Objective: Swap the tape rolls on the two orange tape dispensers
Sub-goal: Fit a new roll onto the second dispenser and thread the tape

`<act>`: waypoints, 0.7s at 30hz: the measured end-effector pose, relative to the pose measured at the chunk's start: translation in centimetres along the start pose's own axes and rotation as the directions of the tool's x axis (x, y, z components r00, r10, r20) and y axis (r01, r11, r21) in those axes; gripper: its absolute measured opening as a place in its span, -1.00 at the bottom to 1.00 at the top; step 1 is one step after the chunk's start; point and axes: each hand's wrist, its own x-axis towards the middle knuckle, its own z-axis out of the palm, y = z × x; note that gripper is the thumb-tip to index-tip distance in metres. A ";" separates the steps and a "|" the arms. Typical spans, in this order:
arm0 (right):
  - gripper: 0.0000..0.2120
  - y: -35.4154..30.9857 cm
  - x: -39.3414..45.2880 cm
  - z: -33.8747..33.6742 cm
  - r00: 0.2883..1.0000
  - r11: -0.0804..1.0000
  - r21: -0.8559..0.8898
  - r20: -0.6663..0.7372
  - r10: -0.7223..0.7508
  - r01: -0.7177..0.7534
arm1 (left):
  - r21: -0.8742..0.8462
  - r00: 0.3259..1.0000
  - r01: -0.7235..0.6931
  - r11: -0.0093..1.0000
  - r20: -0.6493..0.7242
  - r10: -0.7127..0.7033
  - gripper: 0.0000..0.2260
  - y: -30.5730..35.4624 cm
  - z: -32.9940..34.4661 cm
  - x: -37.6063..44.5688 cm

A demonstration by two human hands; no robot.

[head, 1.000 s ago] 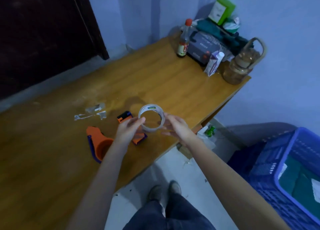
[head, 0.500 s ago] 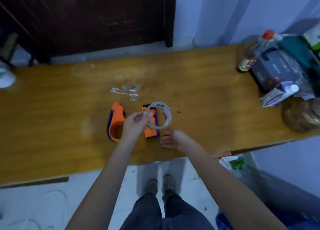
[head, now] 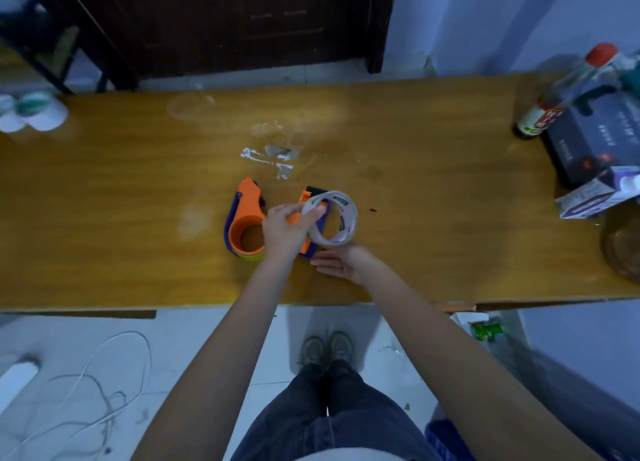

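Left hand (head: 285,230) pinches the tape roll (head: 334,218) by its left rim, thumb on the outside, fingers closed on it. Roll is held just above the table (head: 433,190), centre of frame, tilted so the core opening faces the camera.

Right hand (head: 341,261) sits just below the roll, palm up, fingers loosely open and holding nothing; can't tell if it touches the roll.

Two orange dispensers on the table centre-frame: left dispenser (head: 246,218) lies clear of the hands, its round hub facing up with no roll on it. Second dispenser (head: 311,200) is mostly hidden behind the left hand and roll; only the orange top edge and a dark blue side show.

Tape scraps (head: 273,157) are stuck to the table just above the dispensers. Bottle (head: 554,96) and boxes (head: 595,138) at right edge of frame.
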 end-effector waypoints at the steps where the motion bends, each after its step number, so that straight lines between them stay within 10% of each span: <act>1: -0.68 0.0 0.0 0.0 1.000 1.000 -0.005 0.007 -0.005 0.005 | -0.001 1.000 0.006 1.000 -0.008 -0.006 -0.44 0.2 0.0 -0.1; 16: -0.75 -0.1 -0.8 -0.7 0.993 0.979 0.167 -0.032 -0.111 0.115 | -0.278 0.982 0.158 0.948 0.144 -0.121 -0.91 0.1 -1.4 0.1; 21: -0.70 -0.4 -1.6 -0.7 0.977 0.915 0.348 -0.018 -0.213 0.205 | -0.420 0.965 0.222 0.880 0.222 -0.137 -0.70 0.3 -2.2 -0.1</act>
